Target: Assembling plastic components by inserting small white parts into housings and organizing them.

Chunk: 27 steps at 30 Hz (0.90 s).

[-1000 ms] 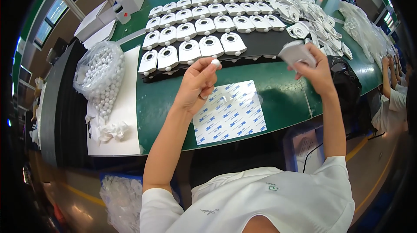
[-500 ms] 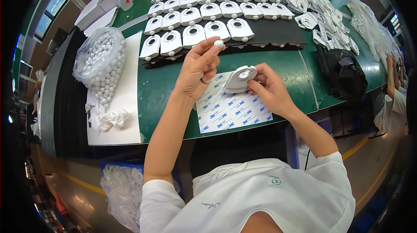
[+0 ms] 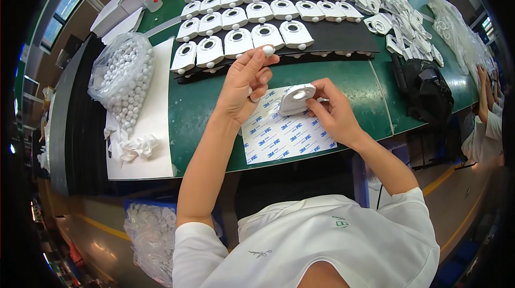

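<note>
Between thumb and index fingertip, my left hand (image 3: 241, 85) pinches a small white ball (image 3: 268, 50). A second white ball (image 3: 250, 90) shows partly among its curled fingers. My right hand (image 3: 337, 112) grips a flat white plastic piece (image 3: 291, 106) by its right edge; it has a round hole near the top and is held tilted. This piece hangs over a white sheet with blue print (image 3: 279, 140) on the green table. The left hand's ball is above and left of the piece, apart from it.
Rows of similar white pieces (image 3: 237, 44) with balls stand on black foam (image 3: 340, 35). Loose pieces (image 3: 407, 25) heap at the far right, near a black bag (image 3: 429, 92). An open plastic bag of white balls (image 3: 126, 70) lies on a white board (image 3: 161, 127) at left.
The white piece in my right hand has shifted slightly right and changed its tilt. My left hand has moved slightly left, still pinching the ball.
</note>
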{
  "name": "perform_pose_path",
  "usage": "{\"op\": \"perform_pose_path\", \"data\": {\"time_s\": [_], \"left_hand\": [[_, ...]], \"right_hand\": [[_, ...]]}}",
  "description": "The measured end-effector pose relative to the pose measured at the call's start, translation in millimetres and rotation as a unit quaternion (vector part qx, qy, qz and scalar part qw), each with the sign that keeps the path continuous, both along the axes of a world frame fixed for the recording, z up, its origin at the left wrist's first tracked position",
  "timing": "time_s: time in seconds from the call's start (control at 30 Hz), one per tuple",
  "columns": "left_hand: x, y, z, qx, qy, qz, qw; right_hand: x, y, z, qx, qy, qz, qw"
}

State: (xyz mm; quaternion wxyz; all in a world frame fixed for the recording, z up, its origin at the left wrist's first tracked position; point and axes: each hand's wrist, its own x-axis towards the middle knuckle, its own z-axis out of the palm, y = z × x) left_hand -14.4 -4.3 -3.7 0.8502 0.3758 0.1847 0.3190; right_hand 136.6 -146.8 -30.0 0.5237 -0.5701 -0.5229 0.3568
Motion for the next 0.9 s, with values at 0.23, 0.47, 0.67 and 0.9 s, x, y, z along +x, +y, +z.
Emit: {"op": "perform_pose_path", "data": {"time_s": [0.23, 0.47, 0.67, 0.9], "left_hand": [[2.1, 0.3, -2.1, 0.018, 0.002, -0.006, 1.000], [1.3, -2.6, -1.3, 0.060, 0.014, -0.037, 0.997], [3.1, -8.7, 0.7, 0.079, 0.053, -0.066, 0.993], [6.5, -12.6, 2.6, 0.078, 0.147, -0.082, 0.983]], "right_hand": [[-5.3, 1.4, 2.6, 0.031, -0.148, 0.025, 0.988], [15.7, 0.3, 9.5, -0.029, 0.272, 0.053, 0.961], [34.4, 2.5, 10.8, 0.056, 0.362, 0.159, 0.917], [55.8, 6.2, 23.3, 0.252, -0.016, 0.106, 0.962]]}}
